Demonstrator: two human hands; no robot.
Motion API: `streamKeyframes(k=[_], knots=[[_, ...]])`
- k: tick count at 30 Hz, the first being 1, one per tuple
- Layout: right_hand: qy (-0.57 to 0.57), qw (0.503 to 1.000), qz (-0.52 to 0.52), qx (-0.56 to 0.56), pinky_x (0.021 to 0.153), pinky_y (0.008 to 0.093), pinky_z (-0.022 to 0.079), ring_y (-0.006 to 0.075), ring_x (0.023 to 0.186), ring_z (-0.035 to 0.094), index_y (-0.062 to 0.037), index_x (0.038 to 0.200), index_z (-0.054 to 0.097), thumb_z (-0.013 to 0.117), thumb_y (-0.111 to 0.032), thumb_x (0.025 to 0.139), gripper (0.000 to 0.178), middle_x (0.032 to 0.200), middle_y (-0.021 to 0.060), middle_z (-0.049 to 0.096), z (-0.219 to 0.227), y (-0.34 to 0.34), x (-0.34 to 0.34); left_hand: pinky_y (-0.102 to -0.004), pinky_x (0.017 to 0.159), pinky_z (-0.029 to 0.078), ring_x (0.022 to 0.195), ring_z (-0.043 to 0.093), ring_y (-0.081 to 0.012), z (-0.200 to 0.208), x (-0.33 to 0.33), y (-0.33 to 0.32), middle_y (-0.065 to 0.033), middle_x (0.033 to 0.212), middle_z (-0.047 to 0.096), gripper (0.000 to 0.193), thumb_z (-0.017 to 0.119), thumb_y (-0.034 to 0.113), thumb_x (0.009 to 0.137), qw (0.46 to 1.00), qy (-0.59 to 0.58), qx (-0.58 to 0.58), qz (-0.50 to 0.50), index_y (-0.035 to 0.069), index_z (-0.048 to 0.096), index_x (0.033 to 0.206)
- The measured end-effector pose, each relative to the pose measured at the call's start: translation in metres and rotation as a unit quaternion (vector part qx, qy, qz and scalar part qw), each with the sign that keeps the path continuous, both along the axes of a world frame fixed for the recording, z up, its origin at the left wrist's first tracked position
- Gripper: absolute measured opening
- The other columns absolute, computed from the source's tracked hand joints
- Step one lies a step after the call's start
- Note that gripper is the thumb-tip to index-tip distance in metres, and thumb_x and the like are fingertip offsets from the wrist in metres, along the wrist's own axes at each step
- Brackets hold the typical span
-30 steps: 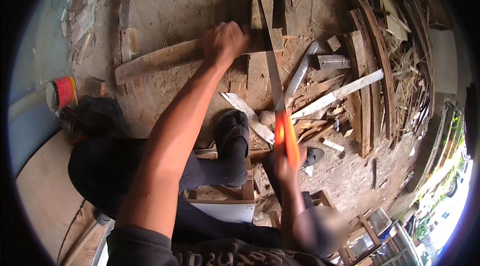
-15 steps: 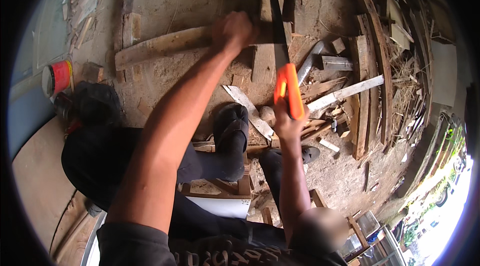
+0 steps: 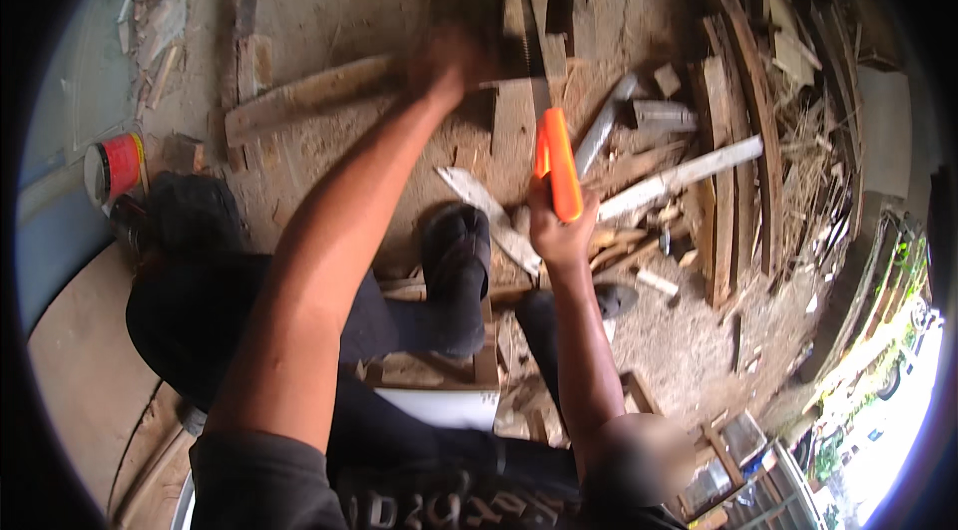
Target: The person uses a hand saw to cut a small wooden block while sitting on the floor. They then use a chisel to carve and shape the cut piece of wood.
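Observation:
A handsaw with an orange handle (image 3: 561, 166) is gripped in my right hand (image 3: 562, 231), and its dark blade (image 3: 536, 51) points away from me. The blade runs across the far right part of a wooden plank (image 3: 309, 96). Over that plank, left of the blade, lies my left hand (image 3: 451, 61); it is smeared by motion, and its fingers look closed around the wood. The plank rests crosswise over other timbers, near a wooden block (image 3: 511, 116) under the blade. Whether the blade has cut into the wood, I cannot tell.
Offcuts and a white-painted strip (image 3: 684, 176) lie on the dirt floor to the right, beside long stacked beams (image 3: 718, 191). My shoe (image 3: 454, 241) is close below the plank. At the left stand a red can (image 3: 122, 166) and a dark bag (image 3: 195, 211).
The saw and my right hand have moved a little forward and to the left. My left hand has shifted slightly and is more blurred, while still at the plank.

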State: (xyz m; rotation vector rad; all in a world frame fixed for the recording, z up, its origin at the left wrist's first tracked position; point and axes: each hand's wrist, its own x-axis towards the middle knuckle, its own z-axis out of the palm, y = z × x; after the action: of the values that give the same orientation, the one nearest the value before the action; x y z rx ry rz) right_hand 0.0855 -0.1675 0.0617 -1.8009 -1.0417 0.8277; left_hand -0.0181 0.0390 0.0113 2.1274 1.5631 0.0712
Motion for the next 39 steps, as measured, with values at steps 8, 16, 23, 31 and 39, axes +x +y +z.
streamKeyframes(k=[8,16,23,31,39], knots=[[-0.088,0.992,0.019,-0.093,0.053,0.0364,0.052,0.031,0.05,0.065,0.0009,0.084,0.072,0.059,-0.017,0.082,0.022,0.061,0.0172,0.063,0.018,-0.094,-0.001,-0.05,0.074,0.059,0.082,0.074,-0.039,-0.016,-0.001,0.01,-0.0217,0.085,0.074,0.046,0.055,0.043,0.092,0.992,-0.011,0.123,0.036,0.004,0.076,0.08],[-0.087,0.991,0.055,-0.082,0.061,0.0404,0.055,0.034,0.058,0.067,-0.0078,0.087,0.073,0.065,-0.009,0.072,0.018,0.066,0.0144,0.065,0.021,-0.123,-0.014,-0.0521,0.083,0.057,0.097,0.072,-0.0421,-0.003,0.002,0.016,-0.0253,0.099,0.073,0.052,0.048,0.046,0.098,0.995,0.061,-0.038,0.076,0.002,0.076,0.097],[-0.011,0.999,-0.039,-0.005,0.046,0.032,0.038,0.0105,0.051,0.048,0.0002,0.072,0.062,0.06,-0.007,0.088,0.017,0.056,0.0053,0.052,-0.011,0.044,0.0,-0.0504,0.084,0.058,0.097,0.072,-0.0406,-0.005,0.012,0.016,-0.0238,0.103,0.074,0.041,0.055,0.041,0.093,0.995,0.043,-0.006,0.086,0.006,0.078,0.093],[-0.092,0.993,0.045,-0.051,0.059,0.0372,0.054,0.0333,0.063,0.069,0.0018,0.116,0.071,0.06,-0.015,0.086,0.036,0.073,0.0157,0.068,0.029,-0.158,-0.015,-0.0505,0.085,0.057,0.101,0.07,-0.0435,0.0,0.016,0.02,-0.0274,0.106,0.072,0.046,0.053,0.041,0.093,0.994,0.091,-0.028,0.051,0.004,0.076,0.105],[-0.145,0.986,-0.022,0.084,0.061,0.0462,0.051,0.0393,0.06,0.062,-0.0033,0.096,0.072,0.073,-0.016,0.073,0.027,0.071,0.0189,0.066,-0.01,-0.004,-0.012,-0.0533,0.087,0.056,0.106,0.068,-0.0451,-0.079,-0.033,0.041,-0.0318,0.105,0.069,0.061,0.053,0.053,0.094,0.991,0.117,0.015,-0.061,-0.004,0.074,0.103]])
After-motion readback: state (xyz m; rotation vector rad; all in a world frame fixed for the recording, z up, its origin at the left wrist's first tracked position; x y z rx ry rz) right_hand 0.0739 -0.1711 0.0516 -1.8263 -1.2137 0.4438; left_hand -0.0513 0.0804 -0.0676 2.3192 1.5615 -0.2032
